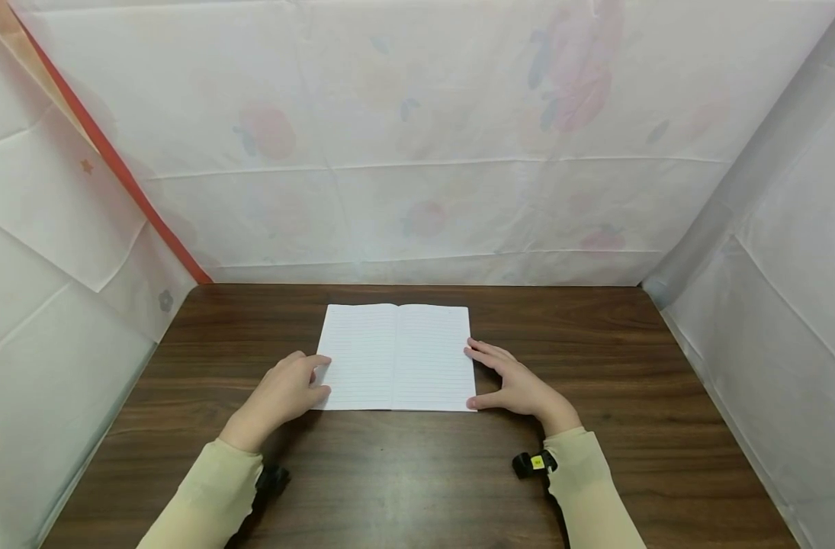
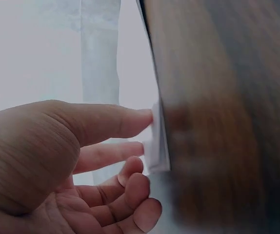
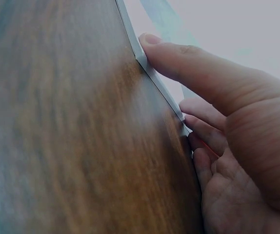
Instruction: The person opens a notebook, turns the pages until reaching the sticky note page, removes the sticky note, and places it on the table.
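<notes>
Both hands [image 1: 283, 393] at notebook [image 1: 396, 356] edges

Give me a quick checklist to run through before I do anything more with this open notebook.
1. Notebook lies open and flat on the table: ok.
2. Left hand at the left page edge, thumb and forefinger touching it: ok.
3. Right hand at the right page edge, thumb and fingers touching it: ok.
4. Pages blank, lined, nothing lying on them: ok.
5. Firmness of either hand's hold on the pages: cannot tell.
6. Both hands in the head view: ok.
</notes>
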